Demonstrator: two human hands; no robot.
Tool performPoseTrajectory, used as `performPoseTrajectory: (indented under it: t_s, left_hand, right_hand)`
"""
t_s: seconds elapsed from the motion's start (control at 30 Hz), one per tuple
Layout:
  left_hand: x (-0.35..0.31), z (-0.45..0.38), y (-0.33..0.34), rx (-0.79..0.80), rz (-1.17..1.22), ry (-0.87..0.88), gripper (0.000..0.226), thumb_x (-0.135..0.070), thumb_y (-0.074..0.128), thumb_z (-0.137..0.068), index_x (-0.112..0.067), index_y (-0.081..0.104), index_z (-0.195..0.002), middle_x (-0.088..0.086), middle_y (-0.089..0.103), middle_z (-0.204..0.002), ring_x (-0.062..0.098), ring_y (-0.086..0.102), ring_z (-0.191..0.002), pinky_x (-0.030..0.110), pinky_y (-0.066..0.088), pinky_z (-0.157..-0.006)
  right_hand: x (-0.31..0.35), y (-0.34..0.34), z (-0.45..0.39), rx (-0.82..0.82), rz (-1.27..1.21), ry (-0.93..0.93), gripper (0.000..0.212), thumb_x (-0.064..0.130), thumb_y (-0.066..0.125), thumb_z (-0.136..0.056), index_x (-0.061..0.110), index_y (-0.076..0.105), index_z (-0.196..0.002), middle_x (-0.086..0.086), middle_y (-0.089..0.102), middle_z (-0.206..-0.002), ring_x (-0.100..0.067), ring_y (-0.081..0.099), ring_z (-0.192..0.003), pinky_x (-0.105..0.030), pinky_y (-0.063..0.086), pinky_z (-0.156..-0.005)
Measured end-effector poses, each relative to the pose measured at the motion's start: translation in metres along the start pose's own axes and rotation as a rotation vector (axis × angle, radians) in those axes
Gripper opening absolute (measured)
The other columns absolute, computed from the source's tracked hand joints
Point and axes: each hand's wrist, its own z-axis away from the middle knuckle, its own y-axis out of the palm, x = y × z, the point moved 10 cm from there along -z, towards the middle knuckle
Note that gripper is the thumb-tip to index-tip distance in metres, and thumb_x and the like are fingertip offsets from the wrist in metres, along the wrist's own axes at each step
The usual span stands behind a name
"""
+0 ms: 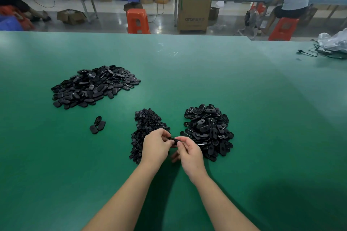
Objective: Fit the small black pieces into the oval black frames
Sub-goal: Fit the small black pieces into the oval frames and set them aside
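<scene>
Both hands meet above the green table point(187, 80) between two heaps. My left hand point(156, 146) and my right hand point(188, 151) pinch one oval black frame point(173, 139) between their fingertips; fingers hide most of it. Under my left hand lies a heap of small black pieces point(145, 124). Right of my right hand sits a heap of oval black frames point(208, 129). I cannot tell whether a small piece is held as well.
A larger heap of black ovals point(93, 86) lies far left. Three loose ovals point(97, 124) lie nearer, left of the hands. Cables and a plastic bag point(332, 43) sit at the far right edge. Beyond the table are stools, boxes and a seated person.
</scene>
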Motion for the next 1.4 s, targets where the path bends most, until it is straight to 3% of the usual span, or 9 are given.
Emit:
performPoseTrajectory:
  t_s: [0.2,0.3,0.5,0.77,1.1,1.3,1.4]
  left_hand:
    - [0.000,-0.002,-0.002,0.028,-0.021,0.019,0.018,-0.026,0.083,-0.080,-0.025,0.072,-0.094,-0.008,0.071,-0.088,0.011,0.065,-0.085,0.025,0.052,-0.080]
    - [0.004,-0.004,0.002,0.086,0.021,0.006,0.011,-0.025,0.084,-0.079,-0.022,0.074,-0.082,-0.009,0.073,-0.078,0.010,0.066,-0.072,0.022,0.051,-0.068]
    - [0.016,-0.002,0.012,0.164,0.212,-0.060,0.014,-0.020,0.087,-0.078,-0.017,0.073,-0.077,0.002,0.073,-0.068,0.016,0.063,-0.053,0.039,0.059,-0.059]
    - [0.020,0.001,0.021,0.184,0.345,-0.105,0.007,-0.012,0.080,-0.084,-0.014,0.074,-0.080,0.002,0.073,-0.068,0.012,0.062,-0.052,0.028,0.055,-0.053]
    - [0.018,0.003,0.026,0.189,0.402,-0.146,0.005,-0.001,0.071,-0.087,-0.006,0.073,-0.086,0.007,0.070,-0.068,0.012,0.061,-0.051,0.029,0.056,-0.054]
    - [0.022,0.002,0.023,0.166,0.348,-0.128,0.008,-0.007,0.074,-0.086,-0.013,0.073,-0.081,0.002,0.072,-0.064,0.015,0.063,-0.050,0.039,0.061,-0.060]
    - [0.020,0.002,0.022,0.144,0.297,-0.115,0.011,-0.010,0.074,-0.086,-0.017,0.071,-0.078,-0.002,0.072,-0.067,0.012,0.061,-0.048,0.031,0.056,-0.053]
  right_hand:
    - [-0.001,-0.001,0.000,-0.001,-0.021,0.016,0.020,0.002,0.046,-0.105,0.010,0.064,-0.108,-0.005,0.070,-0.080,-0.016,0.063,-0.057,-0.031,0.057,-0.055]
    - [0.001,-0.002,0.000,0.000,-0.011,0.010,0.019,0.002,0.047,-0.105,0.008,0.065,-0.107,-0.006,0.066,-0.073,-0.015,0.060,-0.056,-0.030,0.055,-0.053]
    - [0.003,0.000,0.002,0.051,-0.048,0.015,0.015,0.001,0.052,-0.103,0.005,0.067,-0.107,-0.003,0.062,-0.070,-0.015,0.058,-0.056,-0.028,0.053,-0.053]
    - [-0.002,-0.004,-0.001,0.033,-0.088,0.044,0.015,0.002,0.053,-0.102,0.008,0.067,-0.102,0.001,0.061,-0.064,-0.012,0.054,-0.054,-0.025,0.048,-0.049]
    - [-0.003,-0.006,-0.002,0.008,-0.083,0.044,0.013,0.002,0.053,-0.102,0.005,0.065,-0.102,-0.001,0.063,-0.064,-0.012,0.054,-0.052,-0.025,0.047,-0.047]
    - [-0.003,-0.004,-0.001,0.019,-0.073,0.047,0.013,0.003,0.054,-0.102,0.006,0.066,-0.102,-0.001,0.062,-0.064,-0.012,0.054,-0.053,-0.025,0.047,-0.048]
    - [-0.003,-0.005,-0.001,0.012,-0.070,0.049,0.013,0.003,0.053,-0.102,0.005,0.067,-0.103,-0.003,0.063,-0.067,-0.012,0.054,-0.053,-0.025,0.047,-0.048]
